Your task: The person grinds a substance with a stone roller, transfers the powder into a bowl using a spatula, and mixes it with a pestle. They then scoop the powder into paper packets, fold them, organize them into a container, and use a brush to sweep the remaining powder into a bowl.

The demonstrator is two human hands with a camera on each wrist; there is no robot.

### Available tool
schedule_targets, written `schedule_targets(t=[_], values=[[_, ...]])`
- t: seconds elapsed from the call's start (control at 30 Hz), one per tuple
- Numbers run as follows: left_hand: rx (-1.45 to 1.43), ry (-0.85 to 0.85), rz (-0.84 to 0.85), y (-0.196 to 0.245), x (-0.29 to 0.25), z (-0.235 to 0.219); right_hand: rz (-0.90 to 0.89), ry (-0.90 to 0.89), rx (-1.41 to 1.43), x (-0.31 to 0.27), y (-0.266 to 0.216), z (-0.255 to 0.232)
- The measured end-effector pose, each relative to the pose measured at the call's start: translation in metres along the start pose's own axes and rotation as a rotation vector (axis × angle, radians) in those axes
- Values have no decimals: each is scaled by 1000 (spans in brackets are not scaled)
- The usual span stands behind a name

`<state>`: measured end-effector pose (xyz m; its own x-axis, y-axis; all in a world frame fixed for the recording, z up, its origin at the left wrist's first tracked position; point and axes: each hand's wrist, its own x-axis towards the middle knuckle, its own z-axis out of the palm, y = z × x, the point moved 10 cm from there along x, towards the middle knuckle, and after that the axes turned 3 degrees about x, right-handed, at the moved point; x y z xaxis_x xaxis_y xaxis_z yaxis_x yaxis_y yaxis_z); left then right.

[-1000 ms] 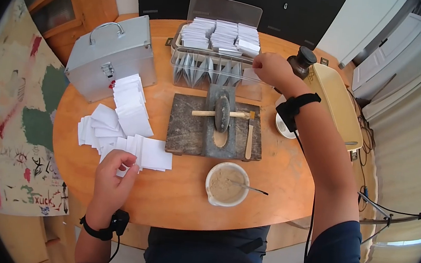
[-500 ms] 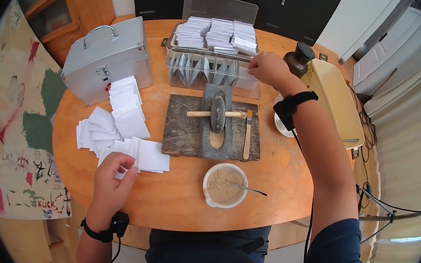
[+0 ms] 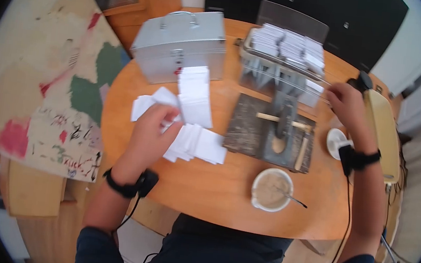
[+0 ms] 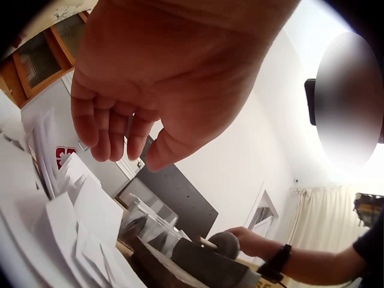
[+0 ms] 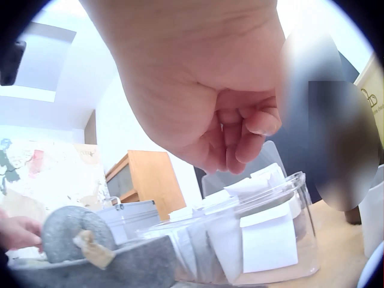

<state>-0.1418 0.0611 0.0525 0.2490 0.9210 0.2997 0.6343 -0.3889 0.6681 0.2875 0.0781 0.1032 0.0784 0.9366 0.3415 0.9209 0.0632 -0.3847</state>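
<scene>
My left hand (image 3: 153,133) hovers over loose piles of folded white paper packets (image 3: 193,101), its fingers bent loosely around nothing in the left wrist view. At the right end of a clear plastic box (image 3: 255,79) is my right hand (image 3: 348,105). Its fingers curl in loosely, with nothing visible in them. Below it in the right wrist view, a white packet (image 5: 270,243) stands inside the box's end. Several grey-white packets stand upright along the same box. Behind it, a lidded container holds rows of white packets (image 3: 283,43).
A stone grinding trough (image 3: 270,151) with a wheel (image 3: 287,119) on a wooden handle sits on a dark board (image 3: 244,127), beside a brush (image 3: 301,155). In front is a bowl (image 3: 256,188) of beige powder with a spoon. Around stand a silver case (image 3: 152,52), white dish (image 3: 335,143) and dark jar (image 3: 364,80).
The head view has turned left. My right hand has drawn back from the clear box's end, where a white packet now shows. My left hand has moved forward over the packet piles.
</scene>
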Motion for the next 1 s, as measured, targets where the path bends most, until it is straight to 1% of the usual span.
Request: schedule_targets(t=[0.03, 0.07, 0.13, 0.17, 0.23, 0.27, 0.33, 0.37, 0.43, 0.47, 0.53, 0.57, 0.63, 0.67, 0.73, 0.77, 0.83, 0.9, 0.93, 0.97, 1.0], values=[[21, 3, -33, -6, 11, -1, -21, 54, 28, -11, -9, -11], [29, 12, -41, -11, 23, -4, -32, 50, 37, -20, -19, -15], [145, 26, -35, -13, 43, -2, -31, 89, 142, -37, -33, -31], [142, 27, -30, -12, 47, -1, -30, 94, 138, -48, -41, -37], [330, -48, 124, 5, 57, 13, -107, 96, 140, -73, -60, -53], [318, -52, 144, 3, 63, 17, -133, 113, 154, -82, -65, -58], [227, -201, -44, -23, 69, 31, -138, 115, 173, -97, -65, -65], [230, -201, -39, -23, 70, 32, -152, 117, 185, -104, -65, -66], [178, -213, -119, -26, 68, 33, -127, 93, 187, -114, -63, -69], [178, -210, -119, -29, 68, 33, -101, 65, 185, -119, -60, -68], [72, -244, -85, -39, 69, 44, -103, 65, 193, -129, -60, -69], [69, -243, -77, -46, 71, 47, -101, 65, 202, -134, -60, -69], [-42, -266, -235, -77, 71, 57, -117, 73, 214, -142, -62, -68], [-45, -273, -230, -81, 72, 60, -133, 71, 235, -146, -62, -65], [-163, -218, -262, -86, 72, 61, -158, 55, 273, -152, -62, -61], [-163, -219, -261, -86, 73, 63, -156, 55, 272, -155, -62, -61], [-401, -232, -156, -69, 78, 64, -180, 30, 235, -158, -66, -56], [-440, -250, -135, -83, 83, 73, -193, 13, 246, -162, -68, -54], [-352, -240, -179, -90, 84, 72, -188, 2, 235, -163, -70, -51], [-369, -254, -180, -90, 85, 74, -204, -1, 249, -164, -74, -49], [-347, -245, -228, -86, 84, 73, -171, -17, 261, -165, -73, -47]])
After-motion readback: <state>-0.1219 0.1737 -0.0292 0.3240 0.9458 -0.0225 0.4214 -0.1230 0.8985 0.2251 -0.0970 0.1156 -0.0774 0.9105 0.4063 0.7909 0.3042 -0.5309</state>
